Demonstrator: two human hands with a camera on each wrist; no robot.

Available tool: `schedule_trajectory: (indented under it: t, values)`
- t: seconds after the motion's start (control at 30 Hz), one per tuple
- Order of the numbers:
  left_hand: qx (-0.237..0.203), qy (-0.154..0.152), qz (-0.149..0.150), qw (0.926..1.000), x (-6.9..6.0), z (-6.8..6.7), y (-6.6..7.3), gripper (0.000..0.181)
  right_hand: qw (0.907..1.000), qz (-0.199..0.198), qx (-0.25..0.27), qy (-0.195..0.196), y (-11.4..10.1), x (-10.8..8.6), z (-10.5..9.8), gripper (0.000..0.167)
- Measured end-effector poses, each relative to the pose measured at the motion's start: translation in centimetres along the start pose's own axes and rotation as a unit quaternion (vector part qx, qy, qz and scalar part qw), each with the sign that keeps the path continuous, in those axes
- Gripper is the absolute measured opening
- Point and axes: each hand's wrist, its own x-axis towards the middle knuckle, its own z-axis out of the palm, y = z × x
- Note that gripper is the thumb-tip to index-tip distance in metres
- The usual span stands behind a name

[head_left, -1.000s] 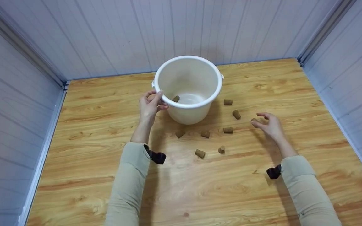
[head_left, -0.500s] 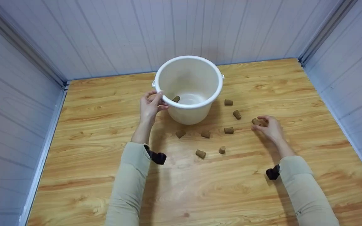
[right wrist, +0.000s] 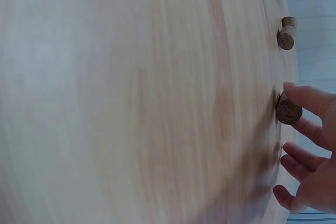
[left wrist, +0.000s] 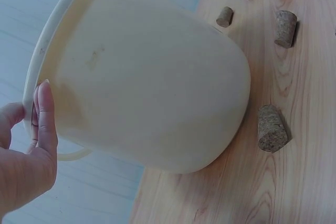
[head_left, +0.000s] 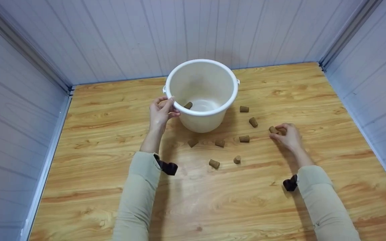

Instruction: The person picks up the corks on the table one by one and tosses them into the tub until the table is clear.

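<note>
A white plastic bucket point(head_left: 199, 122) stands upright near the back wall. My left hand point(head_left: 159, 113) grips its rim at the front left, thumb on one side and fingers on the other, as the left wrist view also shows. Inside the bucket lies a cork stopper point(head_left: 188, 105). To the right, my right hand point(head_left: 288, 137) has thumb and forefinger on opposite sides of another cork stopper point(right wrist: 289, 111), pinching it at the tabletop. The other fingers of that hand are spread loosely beside it.
Several more corks lie on the wooden tabletop point(head_left: 193, 204), in front of the bucket and to its right, such as one cork point(head_left: 214, 164) nearest the front. A single cork point(head_left: 237, 159) appears to stand on end. Pale panel walls point(head_left: 119, 40) close off the back and sides.
My right hand's thumb and forefinger have come down around the rightmost cork and drawn in on it. The left hand keeps its hold on the bucket rim, and the bucket stays in place.
</note>
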Motion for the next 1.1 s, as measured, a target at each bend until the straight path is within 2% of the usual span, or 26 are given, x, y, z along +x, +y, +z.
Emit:
schedule_trajectory:
  t: [0.03, 0.13, 0.2, 0.37, 0.53, 0.57, 0.67, 0.77, 0.8, 0.97, 1.0, 1.1]
  values:
    - [-0.007, -0.003, 0.012, 0.9999, 1.0, -0.7, -1.3, 0.051, 1.0000, -0.002, 0.001, 0.000, 0.0, 0.0, 0.0, 0.041]
    - [-0.027, -0.004, 0.027, 0.9993, 2.5, -1.4, -3.0, 0.054, 1.0000, -0.008, 0.002, 0.003, 0.0, 0.1, 0.1, 0.039]
    - [-0.040, -0.001, 0.033, 0.9987, 2.8, -1.6, -3.3, 0.053, 0.9999, -0.012, -0.002, 0.005, 0.0, 0.1, 0.1, 0.038]
    - [-0.028, -0.003, 0.049, 0.9984, 3.0, -1.7, -3.4, 0.055, 0.9999, -0.013, -0.004, 0.001, -0.2, 0.2, 0.1, 0.038]
    - [0.004, -0.001, 0.030, 0.9995, 2.0, -1.2, -2.1, 0.054, 0.9999, -0.015, 0.004, -0.002, -0.1, 0.2, 0.2, 0.038]
    - [0.006, 0.005, 0.012, 0.9999, 1.1, -0.5, -0.8, 0.050, 0.9999, -0.015, 0.005, 0.001, -0.1, 0.3, 0.2, 0.038]
    - [0.005, 0.017, -0.013, 0.9998, -0.7, 0.6, 1.3, 0.044, 0.9998, -0.015, 0.009, 0.009, 0.0, 0.3, 0.3, 0.036]
    - [0.010, 0.023, -0.020, 0.9995, -1.6, 1.2, 2.4, 0.042, 0.9998, -0.012, 0.010, 0.014, 0.0, 0.3, 0.3, 0.036]
    - [0.015, 0.023, -0.012, 0.9996, -1.2, 0.9, 1.7, 0.045, 0.9998, -0.010, 0.011, 0.015, 0.0, 0.3, 0.3, 0.036]
    - [0.021, 0.022, -0.010, 0.9995, -1.1, 0.9, 1.4, 0.044, 0.9997, -0.003, 0.018, 0.017, 0.0, 0.3, 0.4, 0.039]
    - [0.020, 0.023, -0.021, 0.9993, -1.4, 1.2, 2.0, 0.041, 0.9996, -0.004, 0.023, 0.018, -0.1, 0.3, 0.4, 0.040]
    - [0.017, 0.020, -0.022, 0.9994, -0.8, 0.8, 1.1, 0.043, 0.9992, -0.008, 0.034, 0.018, -0.3, 0.2, 0.4, 0.041]
